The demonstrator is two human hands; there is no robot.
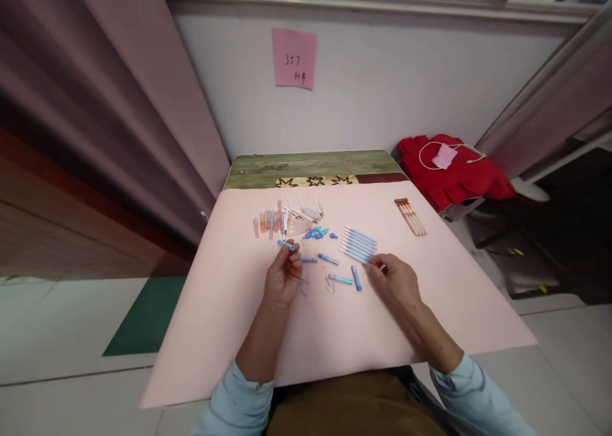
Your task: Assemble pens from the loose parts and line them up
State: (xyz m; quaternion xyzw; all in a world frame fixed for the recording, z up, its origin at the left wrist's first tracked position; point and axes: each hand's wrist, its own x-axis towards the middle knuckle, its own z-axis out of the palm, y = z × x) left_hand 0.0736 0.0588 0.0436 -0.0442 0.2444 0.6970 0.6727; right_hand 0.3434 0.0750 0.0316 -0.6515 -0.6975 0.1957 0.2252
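My left hand (283,278) is closed in a pinch on a short light-blue pen part (287,245), held just above the pink table sheet (239,308). My right hand (394,278) lies on the sheet with its fingertips at the near end of a row of assembled blue pens (358,243); whether it grips one I cannot make out. Between the hands lie loose blue pen barrels (340,278) and a darker blue cap (356,278). Small blue caps (316,232) sit in a heap further back.
A pile of orange and clear pen parts (282,221) lies at the back left. Several orange pens (411,217) rest at the back right. Red cloth with a pink mask (452,168) sits beside the table. A pink note (294,58) hangs on the wall.
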